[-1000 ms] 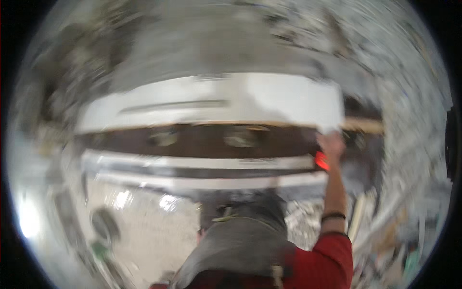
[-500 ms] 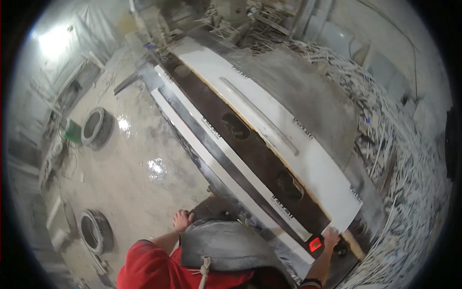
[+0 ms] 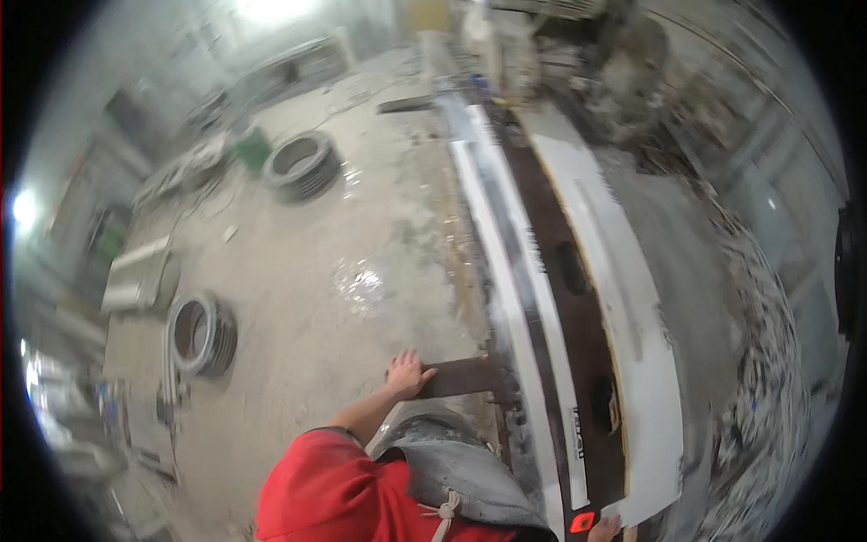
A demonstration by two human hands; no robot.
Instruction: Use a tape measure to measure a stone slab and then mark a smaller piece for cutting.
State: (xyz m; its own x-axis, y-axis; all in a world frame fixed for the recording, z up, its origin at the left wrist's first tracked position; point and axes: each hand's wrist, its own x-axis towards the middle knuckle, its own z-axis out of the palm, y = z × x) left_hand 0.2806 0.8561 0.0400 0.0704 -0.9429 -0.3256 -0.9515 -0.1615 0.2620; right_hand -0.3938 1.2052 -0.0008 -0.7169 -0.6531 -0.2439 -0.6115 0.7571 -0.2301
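Dark bench [image 3: 582, 325] runs fwd from R hand [image 3: 603, 531]. White panel [image 3: 646, 379] lies on it, near end at R hand; contact can't be confirmed. Rec.: steady, even pressure, white panel flat, fingertips clear of its edge. White strips [image 3: 562, 343] lie fwd-L of R hand. Dark bar [image 3: 465, 377] juts from bench to under L hand [image 3: 409, 373], fingers loosely spread. R hand part cut off, grip: can't tell. Red-orange device [image 3: 582, 522] just L of R hand.

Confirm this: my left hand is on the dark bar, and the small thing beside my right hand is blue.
Not quite: the head view shows the small thing beside your right hand is red-orange, not blue. Your left hand is on the dark bar.
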